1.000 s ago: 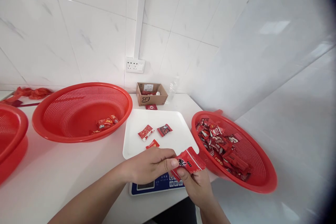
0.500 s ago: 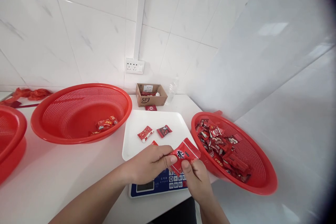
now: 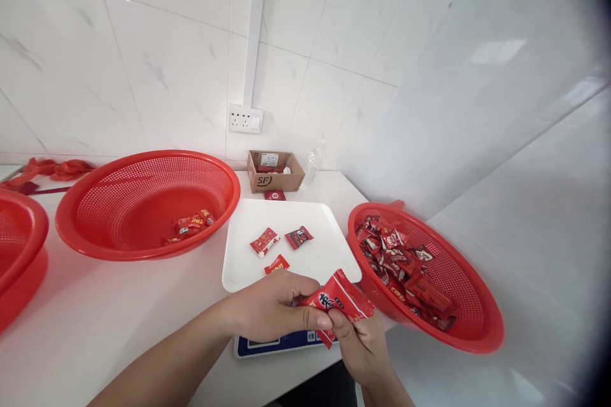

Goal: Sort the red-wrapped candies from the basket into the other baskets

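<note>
Between my two hands is a red snack packet (image 3: 351,299) with dark Chinese print and a pale stripe. My left hand (image 3: 272,305) pinches its left end, thumb on top. My right hand (image 3: 360,346) grips the lower right part, its thumb close against the left thumb. Both hands are over the front of a digital scale with a white pan (image 3: 324,254) and a blue keypad panel (image 3: 281,343), mostly covered by them. On the pan lie a red-and-white packet (image 3: 265,242), a dark red packet (image 3: 299,237) and a bright red packet (image 3: 277,264).
A red basket (image 3: 482,305) heaped with small packets stands at the right. Left of the scale sits a larger red basket (image 3: 119,203) with several packets, and part of another basket (image 3: 28,254) shows beyond it. Behind are a cardboard box (image 3: 281,181) and a small packet (image 3: 274,195).
Both hands have come slightly down and toward me with the packet, which now tilts more. The bright red packet on the pan shows more fully.
</note>
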Demonstrator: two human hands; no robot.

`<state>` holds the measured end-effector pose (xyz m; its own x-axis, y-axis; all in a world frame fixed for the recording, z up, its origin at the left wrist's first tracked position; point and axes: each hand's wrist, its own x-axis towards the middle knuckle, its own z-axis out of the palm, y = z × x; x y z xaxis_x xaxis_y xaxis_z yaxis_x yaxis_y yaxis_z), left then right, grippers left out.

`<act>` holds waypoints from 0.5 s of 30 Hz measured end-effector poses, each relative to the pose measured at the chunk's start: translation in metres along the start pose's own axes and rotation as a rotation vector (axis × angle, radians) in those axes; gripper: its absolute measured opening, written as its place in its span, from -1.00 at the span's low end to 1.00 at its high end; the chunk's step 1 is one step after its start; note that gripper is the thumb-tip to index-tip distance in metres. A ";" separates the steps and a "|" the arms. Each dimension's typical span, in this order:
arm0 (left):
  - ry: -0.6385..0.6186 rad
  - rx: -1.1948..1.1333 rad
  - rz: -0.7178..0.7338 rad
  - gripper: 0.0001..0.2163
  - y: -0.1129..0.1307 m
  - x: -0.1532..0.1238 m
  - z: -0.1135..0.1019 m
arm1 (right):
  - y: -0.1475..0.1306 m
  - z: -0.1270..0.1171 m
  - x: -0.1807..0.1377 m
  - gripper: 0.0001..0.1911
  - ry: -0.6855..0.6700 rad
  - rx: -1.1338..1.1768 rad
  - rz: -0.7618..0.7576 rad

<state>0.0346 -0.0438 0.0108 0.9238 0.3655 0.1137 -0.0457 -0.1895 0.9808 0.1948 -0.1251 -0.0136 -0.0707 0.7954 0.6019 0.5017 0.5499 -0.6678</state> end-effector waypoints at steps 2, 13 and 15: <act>0.013 -0.020 0.015 -0.61 0.000 0.000 0.000 | 0.000 0.001 0.000 -0.66 -0.001 -0.004 0.014; 0.168 0.068 0.333 -0.69 0.008 0.001 0.018 | -0.001 0.002 -0.006 -0.44 -0.044 0.133 0.060; 0.184 0.062 0.367 -0.68 0.009 0.001 0.022 | -0.001 0.002 -0.007 -0.41 -0.064 0.127 0.060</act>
<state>0.0434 -0.0650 0.0163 0.7669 0.4191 0.4860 -0.3315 -0.3898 0.8592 0.1931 -0.1302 -0.0184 -0.1011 0.8401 0.5330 0.3935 0.5258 -0.7541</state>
